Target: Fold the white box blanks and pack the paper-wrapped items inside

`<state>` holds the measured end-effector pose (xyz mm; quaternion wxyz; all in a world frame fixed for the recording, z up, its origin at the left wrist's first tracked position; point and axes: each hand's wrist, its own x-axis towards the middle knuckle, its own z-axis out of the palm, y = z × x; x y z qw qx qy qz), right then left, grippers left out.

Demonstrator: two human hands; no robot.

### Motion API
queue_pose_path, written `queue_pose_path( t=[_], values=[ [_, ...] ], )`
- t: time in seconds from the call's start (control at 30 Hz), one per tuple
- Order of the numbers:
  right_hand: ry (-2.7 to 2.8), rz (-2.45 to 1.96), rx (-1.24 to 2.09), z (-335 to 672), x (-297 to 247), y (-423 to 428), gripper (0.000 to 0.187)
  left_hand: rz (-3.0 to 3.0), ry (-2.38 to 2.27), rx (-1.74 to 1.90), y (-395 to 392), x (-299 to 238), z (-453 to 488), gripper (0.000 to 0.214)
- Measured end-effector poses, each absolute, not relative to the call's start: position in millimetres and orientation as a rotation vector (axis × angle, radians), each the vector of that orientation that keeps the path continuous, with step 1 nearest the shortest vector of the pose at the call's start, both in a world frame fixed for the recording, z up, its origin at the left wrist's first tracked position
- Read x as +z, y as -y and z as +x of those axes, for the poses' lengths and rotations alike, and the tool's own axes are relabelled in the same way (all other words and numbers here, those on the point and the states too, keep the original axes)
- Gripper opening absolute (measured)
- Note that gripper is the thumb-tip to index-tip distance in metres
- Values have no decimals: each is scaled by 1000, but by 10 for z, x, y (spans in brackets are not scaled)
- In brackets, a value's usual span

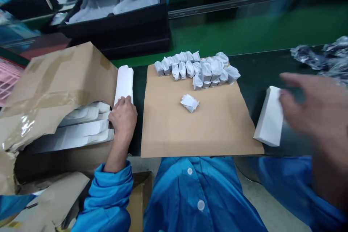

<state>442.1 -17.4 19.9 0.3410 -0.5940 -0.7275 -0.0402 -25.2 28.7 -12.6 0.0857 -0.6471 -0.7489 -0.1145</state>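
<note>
My left hand (123, 116) has its fingers curled over the near end of a flat white folded carton (125, 83), beside the open side of a brown cardboard box. More flat white cartons (87, 127) lie stacked inside that box. On the right, a formed white box (269, 119) rests at the edge of the cardboard sheet. My right hand (320, 105), blurred by motion, is right by it with thumb and index finger apart and nothing seen between them. A small item wrapped in white paper (189, 103) lies alone on the cardboard sheet (201, 134).
Several paper-wrapped pieces (195, 67) stand grouped along the sheet's far edge. The brown box (54, 76) takes up the left side. Clear plastic bags (326, 58) lie at far right. Beyond are a black bin (122, 25) and co-workers in blue sleeves.
</note>
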Motion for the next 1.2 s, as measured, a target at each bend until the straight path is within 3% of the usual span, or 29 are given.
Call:
queue_pose_path(
  t=[0.03, 0.1, 0.2, 0.23, 0.3, 0.4, 0.5, 0.57, 0.67, 0.8, 0.97, 1.2],
  values=[
    [1882, -1558, -99, 4100, 187, 242, 44, -1907, 2218, -370, -244, -128, -233, 36],
    [1912, -1403, 282, 3432, 160, 364, 32, -1860, 2186, -435, -111, -124, -177, 33],
    [1743, -1139, 1250, 2589, 97, 422, 51, -1807, 2029, -629, 244, -148, 74, 33],
    [1620, -1044, 1410, 2400, 68, 396, 57, -1828, 1881, -758, 405, -165, 210, 32],
    [1443, -993, 1488, 2212, 16, 296, 53, -2089, 1538, -867, 752, -178, 498, 41],
    [1557, -1099, 1374, 2408, 44, 120, 24, -2520, 1228, -1034, 1110, -55, 734, 59],
    [2077, -950, 1431, 2878, 240, 27, 12, -2064, 1605, -1513, 1041, 196, 588, 73],
    [2409, -790, 1463, 3106, 385, 39, 9, -2345, 2042, -1499, 830, 308, 395, 72],
    [2657, -950, 1061, 3162, 473, 199, 22, -2818, 2421, -1163, 553, 278, 226, 41],
    [2666, -1184, 220, 2950, 323, 505, 69, -2579, 2608, -1374, 486, 89, 297, 30],
    [2657, -1081, -134, 2843, 161, 573, 47, -2508, 2454, -1345, 518, 73, 382, 23],
    [2627, -1019, -213, 2865, 196, 585, 46, -2470, 2342, -1447, 508, 37, 356, 15]
  ],
)
